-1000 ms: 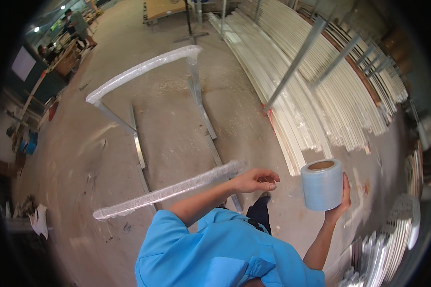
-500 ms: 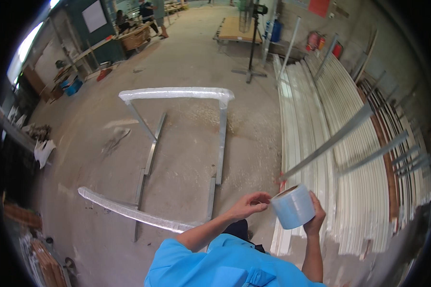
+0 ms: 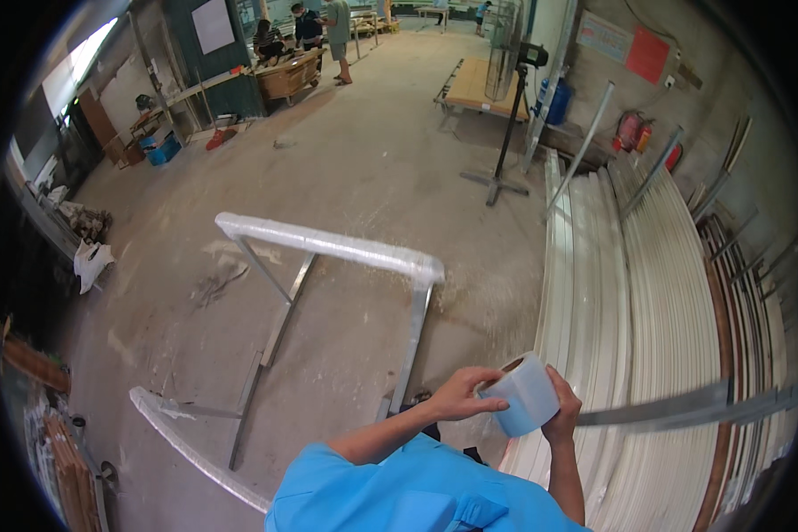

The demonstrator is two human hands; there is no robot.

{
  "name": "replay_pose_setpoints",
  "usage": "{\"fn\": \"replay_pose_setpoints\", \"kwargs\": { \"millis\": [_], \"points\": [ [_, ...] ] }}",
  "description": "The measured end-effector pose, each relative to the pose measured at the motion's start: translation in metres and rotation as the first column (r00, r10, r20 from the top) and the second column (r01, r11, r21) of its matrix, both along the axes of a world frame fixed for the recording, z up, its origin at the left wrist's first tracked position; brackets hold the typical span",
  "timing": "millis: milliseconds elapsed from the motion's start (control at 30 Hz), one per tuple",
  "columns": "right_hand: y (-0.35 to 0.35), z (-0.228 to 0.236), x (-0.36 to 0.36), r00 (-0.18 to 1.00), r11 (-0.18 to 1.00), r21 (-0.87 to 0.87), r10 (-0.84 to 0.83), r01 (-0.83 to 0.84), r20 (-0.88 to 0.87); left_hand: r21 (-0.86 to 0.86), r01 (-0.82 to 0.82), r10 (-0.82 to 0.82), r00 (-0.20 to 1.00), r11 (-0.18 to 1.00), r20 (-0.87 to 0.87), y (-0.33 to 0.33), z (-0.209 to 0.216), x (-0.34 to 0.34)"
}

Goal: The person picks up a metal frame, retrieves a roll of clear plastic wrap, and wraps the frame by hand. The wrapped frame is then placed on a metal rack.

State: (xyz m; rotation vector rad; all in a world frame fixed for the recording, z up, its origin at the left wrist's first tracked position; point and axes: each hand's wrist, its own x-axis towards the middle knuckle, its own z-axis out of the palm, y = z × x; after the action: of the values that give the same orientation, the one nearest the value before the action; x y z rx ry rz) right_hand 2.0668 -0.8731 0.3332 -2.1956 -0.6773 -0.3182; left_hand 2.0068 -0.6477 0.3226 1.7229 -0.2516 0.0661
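A roll of clear stretch film with a brown cardboard core is in front of my body, tilted. My right hand grips it around its right side. At the roll's left end, my left hand has its fingers and thumb closed on the rim by the core. Ahead on the floor stands a metal frame whose far padded bar is wrapped in shiny clear film. Its near bar, also wrapped, curves towards my body at the lower left. Bare grey metal legs join the two.
Long white profiles lie stacked along the right, with metal posts rising among them. A pedestal fan and a low cart with a board stand beyond. Far left, several people work near a wooden crate.
My left hand has come from beside the roll onto its end. The roll has shifted slightly left and my view has turned, so the frame appears lower and slanted.
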Motion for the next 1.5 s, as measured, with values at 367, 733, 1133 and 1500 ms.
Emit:
{"fn": "replay_pose_setpoints", "kwargs": {
  "millis": [367, 733, 1133, 1500],
  "points": [
    [0.052, 0.012, 0.242, 0.972, 0.995, -0.025, 0.092, -0.100, -0.217, -0.504, -0.228, 0.019, 0.923, 0.833, -0.385, 0.056, 0.012, 0.208],
    [0.015, 0.015, 0.597, 0.939, 0.993, 0.116, 0.007, 0.035, -0.344, -0.414, -0.651, 0.420, 0.742, 0.636, -0.522, 0.105, -0.048, 0.462],
    [0.171, 0.027, 0.962, 0.916, 0.953, 0.096, 0.302, -0.286, -0.265, -0.101, -0.936, 0.702, 0.322, 0.338, -0.635, 0.211, -0.132, 0.643],
    [0.326, 0.027, 1.226, 0.905, 0.922, 0.258, 0.351, -0.289, -0.242, -0.049, -0.974, 0.768, 0.205, 0.221, -0.607, 0.305, -0.127, 0.832]
  ]
}}
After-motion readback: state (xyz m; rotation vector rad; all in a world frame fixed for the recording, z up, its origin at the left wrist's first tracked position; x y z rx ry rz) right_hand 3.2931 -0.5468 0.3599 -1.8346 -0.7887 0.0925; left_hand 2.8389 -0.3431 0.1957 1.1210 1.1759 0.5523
